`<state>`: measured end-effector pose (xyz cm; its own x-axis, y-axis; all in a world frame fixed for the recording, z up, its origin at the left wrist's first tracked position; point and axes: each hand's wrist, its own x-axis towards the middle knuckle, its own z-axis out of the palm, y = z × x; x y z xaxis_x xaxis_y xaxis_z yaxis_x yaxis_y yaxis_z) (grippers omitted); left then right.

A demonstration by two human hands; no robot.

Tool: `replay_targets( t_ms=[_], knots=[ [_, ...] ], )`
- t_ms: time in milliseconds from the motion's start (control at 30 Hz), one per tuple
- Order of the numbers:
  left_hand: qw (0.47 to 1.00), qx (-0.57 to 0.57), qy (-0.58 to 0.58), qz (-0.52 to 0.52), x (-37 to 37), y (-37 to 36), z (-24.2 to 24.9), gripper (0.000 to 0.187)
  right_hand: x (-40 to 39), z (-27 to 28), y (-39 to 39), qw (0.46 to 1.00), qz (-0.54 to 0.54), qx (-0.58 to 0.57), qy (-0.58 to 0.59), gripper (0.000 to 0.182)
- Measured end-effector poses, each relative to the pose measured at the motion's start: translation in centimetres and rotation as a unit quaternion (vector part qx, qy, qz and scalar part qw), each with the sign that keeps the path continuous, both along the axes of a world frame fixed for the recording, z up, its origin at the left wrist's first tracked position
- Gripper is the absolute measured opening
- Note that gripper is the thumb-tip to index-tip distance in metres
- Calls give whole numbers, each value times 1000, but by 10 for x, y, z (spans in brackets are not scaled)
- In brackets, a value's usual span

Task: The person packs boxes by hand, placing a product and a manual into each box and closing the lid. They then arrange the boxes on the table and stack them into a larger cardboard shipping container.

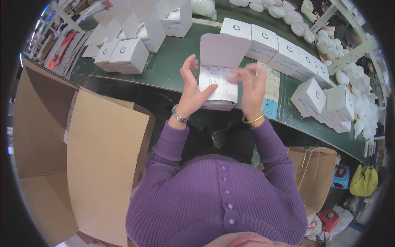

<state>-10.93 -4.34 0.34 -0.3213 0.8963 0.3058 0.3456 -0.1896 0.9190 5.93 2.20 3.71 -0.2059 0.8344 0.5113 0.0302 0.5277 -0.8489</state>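
Head view: at twelve o'clock, spread left hand point(192, 89) and loosely opened right hand point(252, 86) flank a white cardboard box point(218, 106), apparently settling its printed white panel point(224, 91); its raised pale rectangular lid point(224, 50) probably needs folding down next.

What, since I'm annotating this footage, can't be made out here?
Head view: right hand, exact finger placement blurred.
Head view: inside the open box, hidden under the printed panel.
Head view: panel's fine print, too small.
Head view: inside the large carton, partly hidden by its flap.

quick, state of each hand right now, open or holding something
Left hand: open, thumb over the white printed panel.
Right hand: open, blurred, no grip visible.
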Motion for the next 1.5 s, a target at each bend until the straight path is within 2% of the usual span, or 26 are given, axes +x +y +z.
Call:
replay_targets(
  t_ms=[67,100,200,267,333,400,467,500,533,600,700,733,800,900,967,1100,1167,1267,1400,1500],
  knots=[
    [998,7,-44,-39,0,2,5,90,0,27,11,980,86,-179,21,57],
    [997,8,-55,-52,0,3,6,89,2,37,14,969,103,-224,28,68],
    [998,3,-54,-37,0,5,6,75,10,55,12,929,160,-332,26,54],
    [996,12,-77,-33,0,5,2,59,19,51,5,937,189,-295,0,26],
    [996,29,-79,-32,-1,6,-5,53,28,40,-4,949,197,-242,-41,17],
    [996,51,-69,-34,-3,6,-10,50,36,24,-15,960,197,-176,-87,17],
    [994,68,-72,-41,-6,4,-12,47,38,5,-25,974,148,-89,-150,44],
    [994,71,-73,-45,-6,4,-12,46,39,-6,-28,975,133,-68,-165,51],
    [991,62,-108,-56,-6,3,-11,41,37,-18,-29,981,91,-4,-171,51],
    [983,48,-160,-71,-7,1,-11,46,34,-37,-29,979,28,91,-178,51],
    [979,83,-127,-139,-15,-10,-14,47,28,-47,-26,974,-16,169,-148,42],
    [979,100,-84,-156,-16,-14,-16,41,28,-47,-25,973,-18,182,-138,40],
    [975,123,-19,-182,-19,-21,-20,43,28,-47,-24,972,-21,198,-124,38],
    [976,140,47,-158,-20,-26,-32,42,33,-49,-23,976,8,172,-132,31],
    [974,172,95,-115,-18,-28,-38,44,33,-51,-25,962,-26,233,-142,30],
    [961,235,139,-54,-3,-31,-50,44,35,-54,-31,944,-72,278,-163,24],
    [971,192,129,-51,4,-35,-51,57,40,-61,-35,959,-18,230,-166,30],
    [985,115,109,-62,5,-35,-55,68,43,-62,-38,966,-8,195,-168,35],
    [989,73,111,-71,17,-19,-54,70,53,-62,-32,980,-17,162,-117,31],
    [987,43,102,-115,40,9,-42,67,77,-65,-27,981,-77,144,-101,37]
  ],
)
